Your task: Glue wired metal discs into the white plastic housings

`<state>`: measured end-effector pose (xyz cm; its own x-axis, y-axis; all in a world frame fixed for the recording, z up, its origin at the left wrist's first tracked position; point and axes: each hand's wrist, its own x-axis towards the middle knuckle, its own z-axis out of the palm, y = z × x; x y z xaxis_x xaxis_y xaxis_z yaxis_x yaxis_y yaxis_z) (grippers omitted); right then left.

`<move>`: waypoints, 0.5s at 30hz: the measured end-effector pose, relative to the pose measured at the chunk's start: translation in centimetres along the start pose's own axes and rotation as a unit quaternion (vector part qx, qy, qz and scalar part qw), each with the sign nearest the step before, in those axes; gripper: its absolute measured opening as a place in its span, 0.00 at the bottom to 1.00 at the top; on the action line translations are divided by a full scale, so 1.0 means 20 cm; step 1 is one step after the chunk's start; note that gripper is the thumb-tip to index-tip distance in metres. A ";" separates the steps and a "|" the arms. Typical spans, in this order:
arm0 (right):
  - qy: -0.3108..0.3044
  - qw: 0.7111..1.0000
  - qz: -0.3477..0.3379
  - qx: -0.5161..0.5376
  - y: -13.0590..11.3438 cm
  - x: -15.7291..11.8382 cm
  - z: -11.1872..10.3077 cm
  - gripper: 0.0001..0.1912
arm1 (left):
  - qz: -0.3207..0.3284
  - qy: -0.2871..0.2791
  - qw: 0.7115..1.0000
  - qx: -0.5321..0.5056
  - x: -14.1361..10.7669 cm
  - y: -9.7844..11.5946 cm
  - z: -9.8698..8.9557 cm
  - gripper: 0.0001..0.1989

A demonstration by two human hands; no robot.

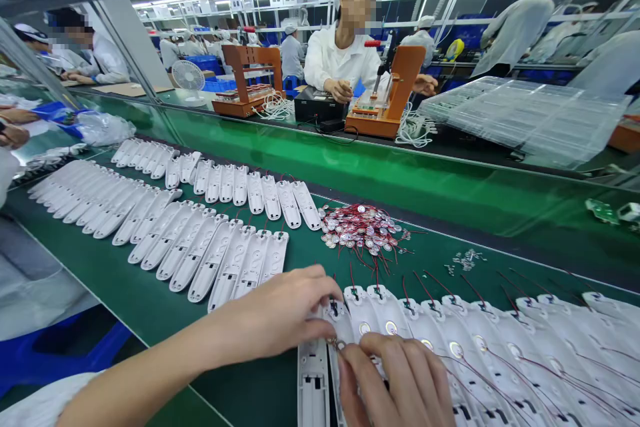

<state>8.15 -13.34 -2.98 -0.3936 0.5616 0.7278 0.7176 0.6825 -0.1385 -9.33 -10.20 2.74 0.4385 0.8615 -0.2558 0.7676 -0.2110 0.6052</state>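
My left hand (295, 303) reaches in from the left over a white plastic shell (343, 323), thumb and fingers curled at its upper part. My right hand (400, 373) is bent over the same shell, its fingertips pinched near a small metallic piece (339, 344) close to my left thumb. Exactly what each hand grips is too small to make out. Left of it lies another white shell (313, 380) with dark slots. To the right, a row of white shells (465, 333) holds round discs with red wires. A pile of wired discs (363, 230) lies beyond my hands.
Two rows of white shells (215, 260) cover the left of the green table (270, 370). Small metal parts (465, 260) lie at right. Behind a green barrier (250, 137), a person (345, 53) sits by orange fixtures (380, 110).
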 end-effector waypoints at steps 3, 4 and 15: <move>-0.001 1.000 0.014 -0.011 -0.05 -0.01 0.05 0.10 | 0.015 0.005 0.995 0.096 -0.03 -0.08 -0.03 0.23; -0.004 1.000 0.020 -0.009 -0.06 -0.02 0.07 0.10 | 0.028 0.000 0.993 0.116 -0.04 -0.10 -0.04 0.25; -0.030 0.998 0.048 -0.028 -0.12 0.00 0.15 0.12 | 0.111 -0.029 0.983 0.146 -0.01 -0.19 -0.04 0.19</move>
<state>4.72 -13.64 -4.73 -0.3541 0.6513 0.6712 0.7843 0.5977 -0.1662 -12.63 -9.16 1.02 0.6302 0.7529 -0.1898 0.7473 -0.5219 0.4113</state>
